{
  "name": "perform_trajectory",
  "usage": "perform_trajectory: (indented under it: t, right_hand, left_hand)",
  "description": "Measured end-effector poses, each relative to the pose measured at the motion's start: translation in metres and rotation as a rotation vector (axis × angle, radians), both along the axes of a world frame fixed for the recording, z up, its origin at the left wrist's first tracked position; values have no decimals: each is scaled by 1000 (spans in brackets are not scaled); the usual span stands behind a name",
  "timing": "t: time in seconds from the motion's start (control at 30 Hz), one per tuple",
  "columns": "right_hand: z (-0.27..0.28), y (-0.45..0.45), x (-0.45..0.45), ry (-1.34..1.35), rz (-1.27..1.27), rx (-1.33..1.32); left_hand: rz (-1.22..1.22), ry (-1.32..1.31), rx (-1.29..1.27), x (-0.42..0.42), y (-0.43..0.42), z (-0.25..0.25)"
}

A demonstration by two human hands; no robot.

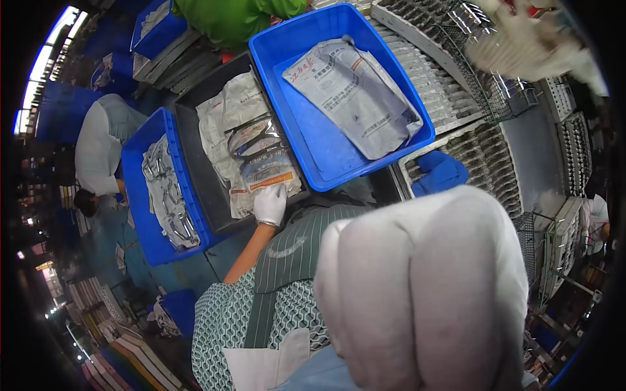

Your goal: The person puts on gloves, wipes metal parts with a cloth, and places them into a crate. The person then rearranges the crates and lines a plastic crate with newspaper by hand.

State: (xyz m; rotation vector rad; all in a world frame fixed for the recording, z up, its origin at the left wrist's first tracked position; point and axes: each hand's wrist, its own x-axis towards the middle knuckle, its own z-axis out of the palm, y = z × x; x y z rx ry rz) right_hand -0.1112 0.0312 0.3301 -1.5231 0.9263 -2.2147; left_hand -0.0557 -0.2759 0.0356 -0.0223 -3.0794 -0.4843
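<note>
My left hand (270,204), in a white glove, is at the near end of a black crate (225,223). Its fingers are curled at the edge of a colour-printed sheet (266,171), which lies on crumpled pale paper (218,130). Close to the camera, my right hand (424,293) fills the lower right, also white-gloved. Its fingers are folded and pressed together; whatever they may hold is hidden. Beyond the hands stands a blue bin (297,130) with a printed paper sheet (355,98) lying in it.
Another blue bin (134,153) at left holds shiny metal pieces (171,195) on paper. Metal racks (479,156) with rows of parts stand at right, with a blue cloth (440,173) on one. People are nearby: a green top (235,19) and a bent-over person (104,140).
</note>
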Motion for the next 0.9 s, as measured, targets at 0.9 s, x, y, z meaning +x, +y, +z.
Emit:
perform_trajectory:
  t: [0.9]
  right_hand:
    - [3, -42, 18, -90, 82, -191]
  left_hand:
    - [-23, 38, -17, 3, -8, -22]
